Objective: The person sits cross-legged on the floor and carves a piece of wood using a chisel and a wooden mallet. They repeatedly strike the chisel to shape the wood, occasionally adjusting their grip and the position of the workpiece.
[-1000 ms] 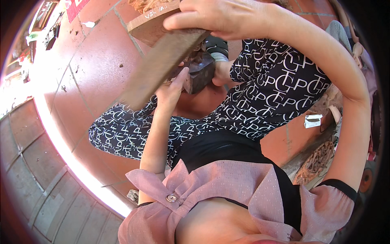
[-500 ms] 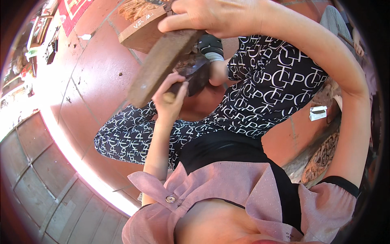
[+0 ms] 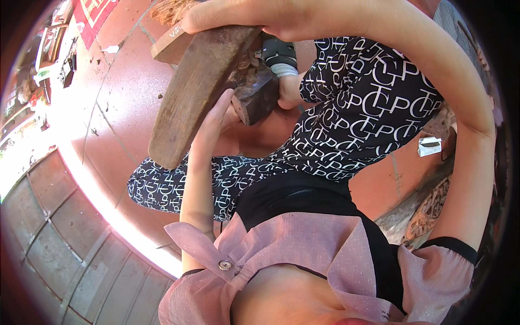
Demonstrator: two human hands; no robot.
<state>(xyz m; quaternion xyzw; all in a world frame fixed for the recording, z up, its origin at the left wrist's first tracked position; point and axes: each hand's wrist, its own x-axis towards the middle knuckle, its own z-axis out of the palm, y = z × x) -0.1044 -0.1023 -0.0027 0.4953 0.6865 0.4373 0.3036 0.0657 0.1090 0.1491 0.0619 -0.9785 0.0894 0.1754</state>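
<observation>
My right hand (image 3: 249, 15) reaches across the top and is closed on the upper end of a thick, flat wooden mallet (image 3: 189, 95). The mallet slants down to the left, between the camera and part of my left hand (image 3: 219, 111). That hand is closed beside a dark carved wood block (image 3: 257, 97), its thumb pointing up. Half a second ago a round-ended wooden tool handle showed in its grip; the mallet and fingers now hide it, and no blade is visible. The carved block lies between my legs, close to my foot (image 3: 290, 89).
Beyond the mallet stands a brown wood block (image 3: 170, 44) with handwriting, next to an orange-brown carved piece (image 3: 168, 11). Another carved piece (image 3: 428, 214) lies at the right. A white packet (image 3: 429, 146) sits on the red tiled floor (image 3: 122, 92). Grey tiles (image 3: 70, 244) are at lower left.
The mallet has swung down and left, showing more of its broad face. My right hand has moved left and nearer the camera. My left hand has turned, and the handle's round end is out of sight.
</observation>
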